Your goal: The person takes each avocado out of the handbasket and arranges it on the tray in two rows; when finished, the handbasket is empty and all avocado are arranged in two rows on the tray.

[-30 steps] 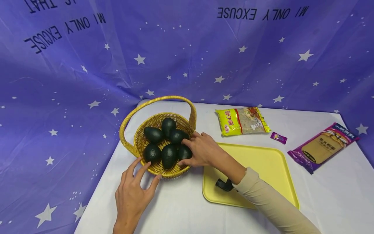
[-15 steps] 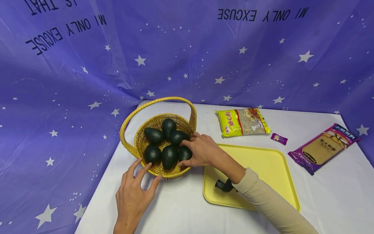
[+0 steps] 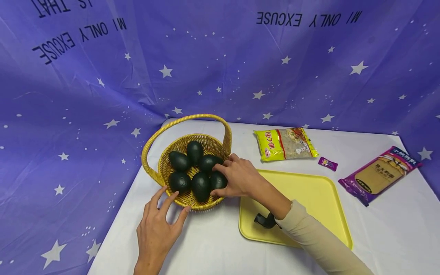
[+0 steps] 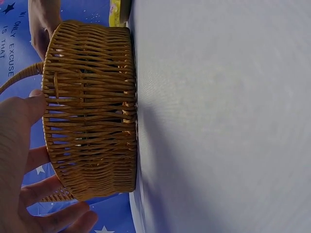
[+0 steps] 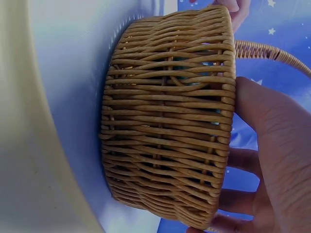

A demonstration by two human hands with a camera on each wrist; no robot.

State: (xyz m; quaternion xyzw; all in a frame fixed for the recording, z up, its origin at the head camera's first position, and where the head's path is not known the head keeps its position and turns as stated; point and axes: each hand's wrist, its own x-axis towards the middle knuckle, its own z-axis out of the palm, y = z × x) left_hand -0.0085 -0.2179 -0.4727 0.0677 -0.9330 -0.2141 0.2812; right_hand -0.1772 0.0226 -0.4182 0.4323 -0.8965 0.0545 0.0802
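Note:
A yellow wicker basket (image 3: 192, 208) with an arched handle stands on the white table, holding several dark green avocados (image 3: 201, 187). My right hand (image 3: 238, 177) reaches over its right rim, thumb and fingers about the rightmost avocado (image 3: 218, 180); how firmly they grip is partly hidden. In the right wrist view, the thumb lies at the rim of the basket (image 5: 167, 116). My left hand (image 3: 158, 227) rests at the front left rim with fingers spread and fairly straight. The left wrist view shows its thumb and fingertips along the rim of the basket (image 4: 92, 121).
A yellow tray (image 3: 309, 191) lies right of the basket, under my right forearm. A black curved piece (image 3: 264, 220) shows beneath that wrist. Behind are a yellow food packet (image 3: 287, 144) and a small purple sachet (image 3: 327, 164). A purple noodle packet (image 3: 379, 175) lies far right.
The rear and left avocados have shifted slightly left and the front ones slightly right and toward me. Both hands have stayed nearly where they were.

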